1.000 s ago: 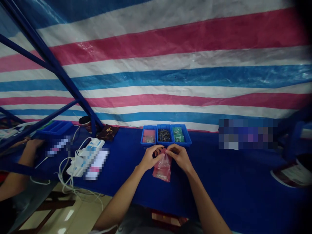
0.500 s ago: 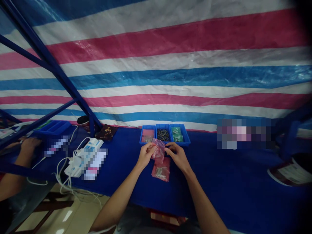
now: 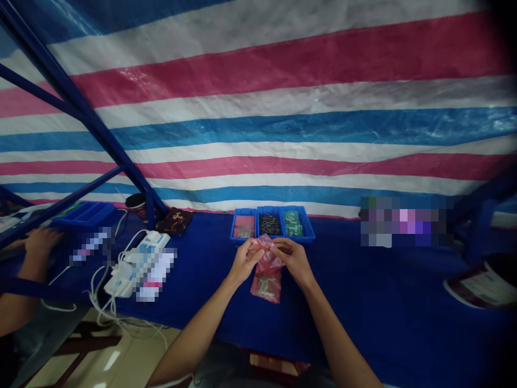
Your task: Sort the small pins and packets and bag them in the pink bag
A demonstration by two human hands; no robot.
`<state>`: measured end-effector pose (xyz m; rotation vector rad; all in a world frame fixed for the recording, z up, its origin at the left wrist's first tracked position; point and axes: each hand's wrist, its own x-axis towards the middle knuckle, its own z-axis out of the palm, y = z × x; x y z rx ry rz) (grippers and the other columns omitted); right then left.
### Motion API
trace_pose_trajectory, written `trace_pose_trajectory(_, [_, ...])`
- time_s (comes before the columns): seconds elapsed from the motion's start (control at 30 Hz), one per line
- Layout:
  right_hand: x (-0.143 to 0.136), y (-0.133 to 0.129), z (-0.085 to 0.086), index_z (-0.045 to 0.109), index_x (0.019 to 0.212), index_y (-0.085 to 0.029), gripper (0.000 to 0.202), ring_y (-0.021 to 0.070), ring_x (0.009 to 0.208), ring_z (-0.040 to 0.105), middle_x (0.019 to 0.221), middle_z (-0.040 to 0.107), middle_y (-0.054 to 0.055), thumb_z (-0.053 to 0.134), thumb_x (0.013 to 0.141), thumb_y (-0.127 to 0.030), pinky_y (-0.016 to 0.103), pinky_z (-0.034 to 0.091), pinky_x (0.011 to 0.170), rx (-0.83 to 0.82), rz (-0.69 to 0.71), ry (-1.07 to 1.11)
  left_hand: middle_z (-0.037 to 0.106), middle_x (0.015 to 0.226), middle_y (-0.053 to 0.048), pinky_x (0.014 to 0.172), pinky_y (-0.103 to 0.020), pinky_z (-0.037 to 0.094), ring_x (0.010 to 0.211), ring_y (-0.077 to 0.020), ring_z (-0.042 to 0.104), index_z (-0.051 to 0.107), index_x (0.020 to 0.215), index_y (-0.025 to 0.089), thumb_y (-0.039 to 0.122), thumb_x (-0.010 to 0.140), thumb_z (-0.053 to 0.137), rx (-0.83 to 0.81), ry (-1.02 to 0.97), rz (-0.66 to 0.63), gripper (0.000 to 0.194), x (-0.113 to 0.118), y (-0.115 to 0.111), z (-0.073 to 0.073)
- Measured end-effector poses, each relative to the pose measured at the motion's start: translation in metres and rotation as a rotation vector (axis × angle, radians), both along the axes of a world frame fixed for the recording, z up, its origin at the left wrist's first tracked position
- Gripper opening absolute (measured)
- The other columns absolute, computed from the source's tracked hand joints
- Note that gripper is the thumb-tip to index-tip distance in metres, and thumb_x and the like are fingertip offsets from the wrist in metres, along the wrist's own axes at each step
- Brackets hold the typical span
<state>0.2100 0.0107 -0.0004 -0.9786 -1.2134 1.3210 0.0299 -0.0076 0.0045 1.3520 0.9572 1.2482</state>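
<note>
Between my two hands is a pink see-through plastic bag, held up above the table. My left hand pinches its upper left part, and my right hand pinches the upper right, thumbs close together. Below it on the blue tabletop lies another pink bag with small metallic parts inside. Just beyond my hands stands a blue three-part bin. Its left compartment has pink bags, the middle one dark screws, and the right one green packets.
A white power strip with tangled cables lies to the left. Farther left, another person's hand is near a blue tray. A dark round container stands at the right. Striped sheeting hangs behind the table.
My right hand has moved left and closed on the bag, bringing both hands together at its top. The other person's hand has shifted slightly left.
</note>
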Motion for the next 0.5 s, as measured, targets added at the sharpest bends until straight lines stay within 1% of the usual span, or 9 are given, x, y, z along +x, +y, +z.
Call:
trace_pose_trajectory(0.07, [0.002,0.001,0.000,0.071,0.094,-0.018,0.038,0.0226,0.077,0.068,0.085,0.073,0.006,0.085,0.068,-0.044,0.032,0.054,0.069,-0.011,-0.038,0.033,0.068,0.087,-0.005,0.068,-0.025,0.050,0.074,-0.0164,0.066,0.060,0.100,0.015,0.046,0.085,0.068,0.026,0.024,0.072,0.035,-0.001,0.001,-0.001])
trace_pose_trajectory(0.13, [0.004,0.001,0.001,0.071,0.093,-0.019,0.037,0.0209,0.072,0.066,0.083,0.073,0.005,0.085,0.067,-0.042,0.030,0.052,0.065,-0.032,-0.073,0.093,0.066,0.082,-0.003,0.062,-0.024,0.049,0.065,-0.0134,0.062,0.059,0.101,0.016,0.044,0.087,0.067,0.065,0.059,0.160,0.033,-0.003,0.002,-0.001])
trace_pose_trajectory(0.2, [0.006,0.002,0.001,0.070,0.094,-0.020,0.038,0.0184,0.068,0.065,0.081,0.072,0.004,0.087,0.066,-0.039,0.029,0.051,0.061,-0.072,-0.071,0.162,0.065,0.085,-0.004,0.065,-0.025,0.049,0.066,-0.0129,0.061,0.060,0.104,0.016,0.041,0.088,0.066,0.142,0.139,0.247,0.030,-0.005,0.003,0.000])
trace_pose_trajectory(0.27, [0.007,0.002,0.002,0.069,0.095,-0.021,0.040,0.0171,0.065,0.063,0.082,0.072,0.003,0.088,0.064,-0.038,0.028,0.050,0.060,-0.114,-0.030,0.211,0.066,0.094,-0.006,0.074,-0.027,0.050,0.077,-0.0150,0.062,0.061,0.110,0.016,0.039,0.089,0.065,0.226,0.232,0.292,0.031,-0.006,0.002,0.003])
trace_pose_trajectory(0.33, [0.008,0.001,0.003,0.068,0.096,-0.022,0.041,0.0168,0.066,0.063,0.084,0.071,0.002,0.088,0.064,-0.039,0.028,0.050,0.060,-0.139,0.017,0.242,0.067,0.105,-0.009,0.082,-0.031,0.050,0.088,-0.0183,0.063,0.061,0.118,0.017,0.040,0.091,0.062,0.269,0.277,0.263,0.035,-0.005,0.001,0.006])
trace_pose_trajectory(0.37, [0.007,0.000,0.004,0.068,0.095,-0.022,0.041,0.0165,0.066,0.063,0.083,0.070,0.002,0.088,0.064,-0.039,0.028,0.051,0.061,-0.140,0.033,0.254,0.066,0.111,-0.011,0.084,-0.032,0.050,0.093,-0.0198,0.064,0.059,0.123,0.018,0.041,0.092,0.061,0.265,0.264,0.228,0.039,-0.004,0.000,0.007])
trace_pose_trajectory(0.43, [0.007,-0.001,0.007,0.067,0.095,-0.023,0.041,0.0161,0.069,0.063,0.083,0.069,0.000,0.088,0.063,-0.038,0.028,0.051,0.065,-0.129,0.057,0.273,0.064,0.122,-0.012,0.086,-0.033,0.050,0.100,-0.0217,0.063,0.054,0.133,0.019,0.046,0.093,0.057,0.209,0.167,0.145,0.047,-0.002,0.000,0.006])
trace_pose_trajectory(0.5, [0.008,-0.003,0.011,0.067,0.097,-0.024,0.042,0.0169,0.074,0.064,0.085,0.069,0.000,0.089,0.062,-0.036,0.029,0.052,0.070,-0.116,0.090,0.275,0.061,0.128,-0.014,0.083,-0.033,0.052,0.100,-0.0222,0.064,0.048,0.139,0.020,0.051,0.094,0.054,0.126,0.033,0.078,0.055,0.000,0.002,0.003])
